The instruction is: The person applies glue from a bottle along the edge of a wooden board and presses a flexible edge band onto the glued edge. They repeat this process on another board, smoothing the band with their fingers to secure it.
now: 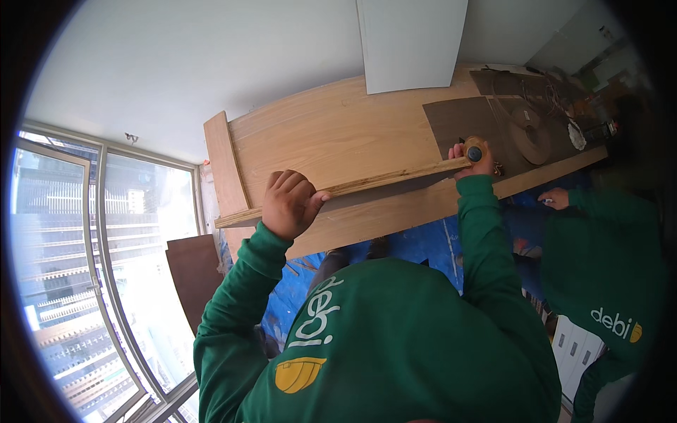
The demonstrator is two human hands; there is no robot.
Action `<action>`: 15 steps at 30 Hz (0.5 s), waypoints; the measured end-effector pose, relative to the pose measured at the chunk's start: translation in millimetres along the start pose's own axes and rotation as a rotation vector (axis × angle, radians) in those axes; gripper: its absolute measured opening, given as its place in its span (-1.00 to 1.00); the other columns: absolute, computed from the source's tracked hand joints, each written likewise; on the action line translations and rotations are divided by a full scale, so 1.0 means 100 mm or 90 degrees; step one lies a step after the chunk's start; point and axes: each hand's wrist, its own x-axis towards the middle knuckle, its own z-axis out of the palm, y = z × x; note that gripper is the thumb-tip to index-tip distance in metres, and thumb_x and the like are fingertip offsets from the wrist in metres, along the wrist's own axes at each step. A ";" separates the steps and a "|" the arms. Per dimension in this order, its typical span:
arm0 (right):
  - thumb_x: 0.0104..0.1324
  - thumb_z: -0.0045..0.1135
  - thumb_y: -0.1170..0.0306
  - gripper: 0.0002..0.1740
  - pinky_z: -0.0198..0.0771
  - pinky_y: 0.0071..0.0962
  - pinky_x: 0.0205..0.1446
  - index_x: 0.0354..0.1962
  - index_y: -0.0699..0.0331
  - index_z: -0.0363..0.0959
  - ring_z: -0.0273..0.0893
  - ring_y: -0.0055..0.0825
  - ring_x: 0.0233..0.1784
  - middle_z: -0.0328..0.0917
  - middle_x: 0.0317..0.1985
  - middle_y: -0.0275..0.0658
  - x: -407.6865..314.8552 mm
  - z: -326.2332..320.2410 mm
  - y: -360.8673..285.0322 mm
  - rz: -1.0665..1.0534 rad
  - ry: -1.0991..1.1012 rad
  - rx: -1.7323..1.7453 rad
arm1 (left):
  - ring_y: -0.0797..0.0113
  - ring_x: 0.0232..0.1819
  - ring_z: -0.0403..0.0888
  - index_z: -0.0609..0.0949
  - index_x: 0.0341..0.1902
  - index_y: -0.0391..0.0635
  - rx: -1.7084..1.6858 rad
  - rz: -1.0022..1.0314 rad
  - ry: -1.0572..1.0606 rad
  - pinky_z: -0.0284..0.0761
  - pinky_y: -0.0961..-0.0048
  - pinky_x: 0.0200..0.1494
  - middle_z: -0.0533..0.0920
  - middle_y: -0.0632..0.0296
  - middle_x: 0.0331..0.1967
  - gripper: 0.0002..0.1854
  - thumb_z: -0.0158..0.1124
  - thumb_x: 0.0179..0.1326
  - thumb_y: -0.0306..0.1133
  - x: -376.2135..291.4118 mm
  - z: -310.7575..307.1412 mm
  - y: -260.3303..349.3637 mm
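Observation:
A long plywood board (391, 178) stands on edge, tilted, over a wide wood-faced panel (338, 127). My left hand (290, 203) grips the board's upper edge towards its left part, thumb along the edge. At the board's right end is my right hand (478, 161), its fingers around the end and around a round yellowish-brown tool with a black knob or cap, perhaps a tape measure; the exact kind is unclear. A narrow wood strip (225, 158) lies across the panel's left end.
A coil of edge banding (529, 135) and tangled cords (547, 92) lie on dark sheets at the right. A white panel (412, 47) leans at the back. Another person (597, 248) in green stands at the right. Blue sheeting (423, 243) covers the floor; windows are left.

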 end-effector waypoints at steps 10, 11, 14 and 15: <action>0.32 0.37 -0.24 -0.16 0.63 -0.04 0.22 0.14 0.37 0.42 0.70 -0.02 0.04 0.61 0.01 -0.04 -0.30 -0.11 -0.36 -0.111 -0.066 0.035 | 0.06 0.01 0.72 0.57 0.40 0.08 -0.063 0.035 -0.240 0.57 0.13 0.09 0.71 0.19 0.12 -0.49 0.33 0.42 -0.14 0.24 0.31 0.19; 0.33 0.38 -0.21 -0.17 0.64 -0.03 0.23 0.16 0.36 0.41 0.69 0.00 0.08 0.61 0.04 -0.06 -0.38 -0.10 -0.44 -0.115 -0.106 0.020 | 0.07 0.01 0.72 0.57 0.42 0.10 -0.060 0.031 -0.245 0.58 0.13 0.08 0.71 0.19 0.14 -0.49 0.32 0.42 -0.15 0.23 0.32 0.18; 0.37 0.38 -0.15 -0.22 0.64 -0.02 0.24 0.20 0.33 0.39 0.66 0.04 0.18 0.61 0.09 -0.08 -0.67 -0.06 -0.62 -0.123 -0.222 -0.030 | 0.07 0.01 0.73 0.51 0.50 0.19 -0.048 0.075 -0.257 0.60 0.14 0.07 0.70 0.20 0.20 -0.43 0.31 0.42 -0.22 0.24 0.35 0.16; 0.39 0.37 -0.13 -0.24 0.64 -0.02 0.24 0.20 0.32 0.39 0.65 0.05 0.20 0.60 0.09 -0.08 -0.76 -0.03 -0.65 -0.126 -0.232 -0.042 | 0.07 0.02 0.73 0.49 0.52 0.21 -0.044 0.085 -0.260 0.60 0.14 0.08 0.69 0.21 0.21 -0.41 0.30 0.42 -0.23 0.25 0.36 0.15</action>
